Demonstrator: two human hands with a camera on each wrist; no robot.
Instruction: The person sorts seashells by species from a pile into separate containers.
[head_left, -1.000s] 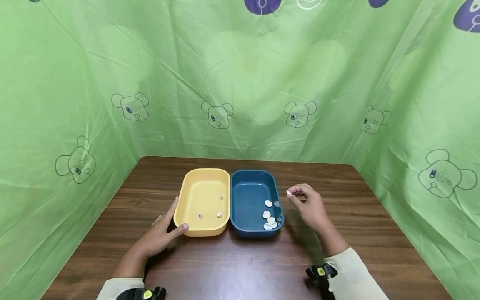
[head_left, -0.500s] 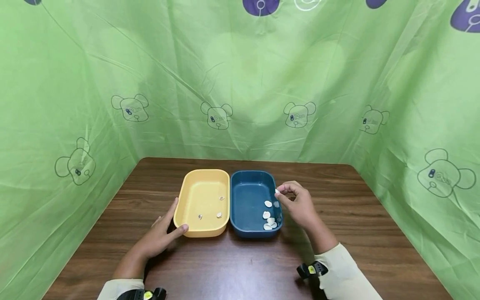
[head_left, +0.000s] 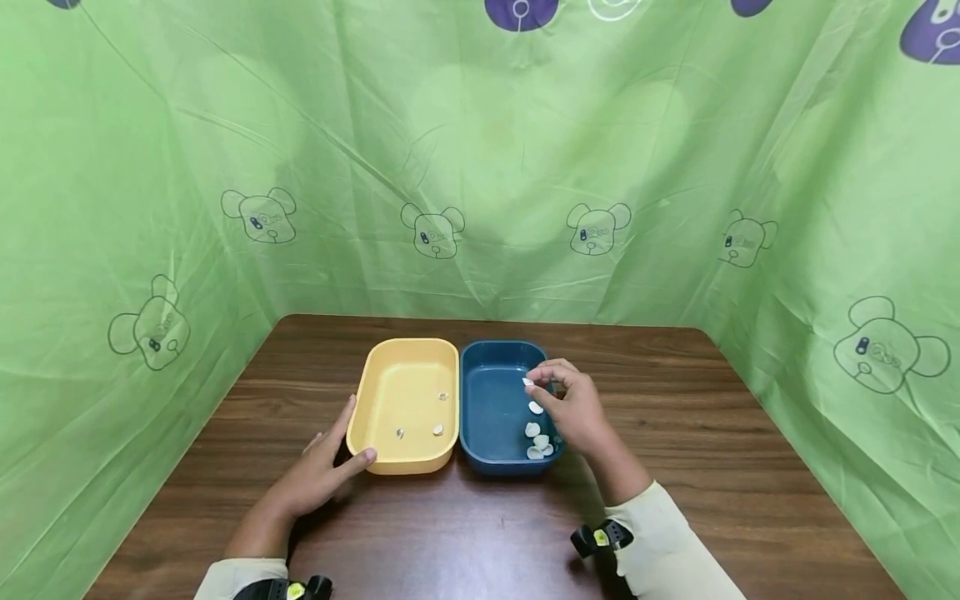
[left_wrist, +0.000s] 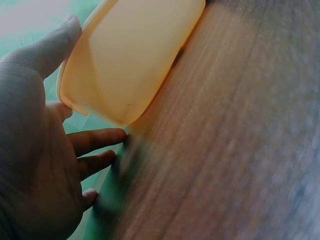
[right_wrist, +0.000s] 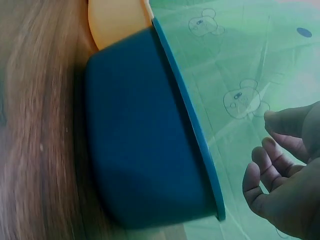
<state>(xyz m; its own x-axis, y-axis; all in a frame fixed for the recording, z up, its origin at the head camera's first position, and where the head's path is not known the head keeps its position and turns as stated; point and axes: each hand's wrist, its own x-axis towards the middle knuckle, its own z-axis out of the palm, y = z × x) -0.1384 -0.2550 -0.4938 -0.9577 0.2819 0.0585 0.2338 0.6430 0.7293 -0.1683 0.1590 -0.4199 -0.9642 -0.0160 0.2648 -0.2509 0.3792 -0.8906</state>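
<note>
My right hand (head_left: pixel 576 410) pinches a small white shell (head_left: pixel 528 382) between thumb and fingertips, above the right side of the blue tray (head_left: pixel 483 417). Inside that tray, several white shells (head_left: pixel 533 430) lie along the right side and near corner. My left hand (head_left: pixel 318 471) rests on the near left corner of the yellow tray (head_left: pixel 362 433), thumb at the rim and fingers fairly straight. Small shells (head_left: pixel 438 430) lie spread on the yellow tray's floor. In the right wrist view, the blue tray's outer wall (right_wrist: pixel 145 135) stands beside my right hand (right_wrist: pixel 285 175); the pinched shell is hidden there.
Both trays stand side by side on a brown wood-grain table (head_left: pixel 450 533). A green curtain (head_left: pixel 495 150) printed with bear heads encloses the back and sides. Each wrist carries a black strapped camera (head_left: pixel 600 537).
My right hand has moved left with the pinched shell, from beside the blue tray to over its inside. My left hand has stayed at the yellow tray.
</note>
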